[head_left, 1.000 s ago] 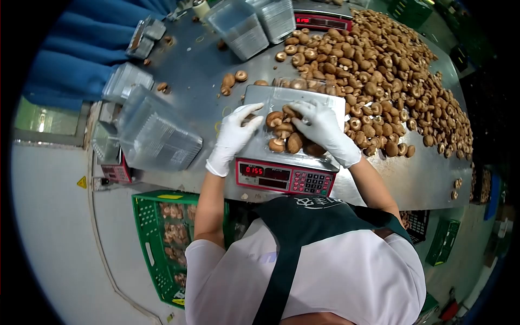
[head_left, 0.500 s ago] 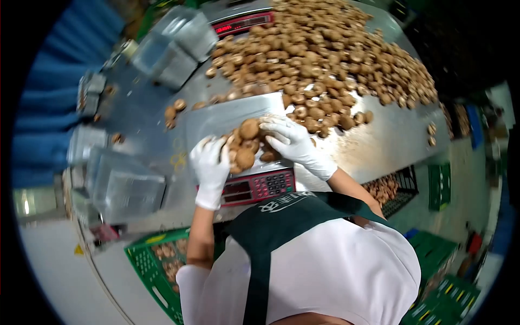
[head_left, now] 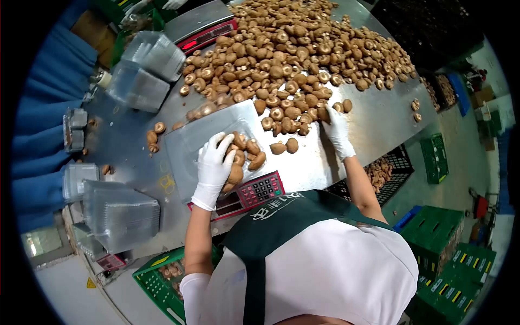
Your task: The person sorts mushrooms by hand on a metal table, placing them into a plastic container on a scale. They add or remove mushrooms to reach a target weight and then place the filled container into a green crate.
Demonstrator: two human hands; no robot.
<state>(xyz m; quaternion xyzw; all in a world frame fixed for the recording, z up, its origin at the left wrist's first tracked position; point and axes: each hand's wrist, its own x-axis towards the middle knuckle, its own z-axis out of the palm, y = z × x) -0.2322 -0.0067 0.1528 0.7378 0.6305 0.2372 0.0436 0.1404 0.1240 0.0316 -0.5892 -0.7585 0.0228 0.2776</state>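
My left hand (head_left: 213,165), in a white glove, curls its fingers over brown mushrooms (head_left: 252,154) gathered in a clear plastic container. That container rests on the flat pan (head_left: 189,140) of a weighing scale, whose red keypad panel (head_left: 261,188) faces me. My right hand (head_left: 338,132), gloved too, is stretched out to the near edge of a large mushroom heap (head_left: 292,54). Its fingers are closed around a mushroom (head_left: 323,114), partly hidden by the glove. Two loose mushrooms (head_left: 291,145) lie on the metal table between my hands.
Stacked clear plastic containers (head_left: 122,214) stand at the left, with more stacks (head_left: 138,86) at the back left. A second scale (head_left: 208,35) sits beyond the heap. A black crate (head_left: 398,176) with mushrooms is below the table's right edge (head_left: 374,153). Green crates (head_left: 436,233) stand on the floor.
My right hand has left the mushrooms on the scale and moved right to the heap's edge. My left hand stays at the container. The whole view has shifted slightly.
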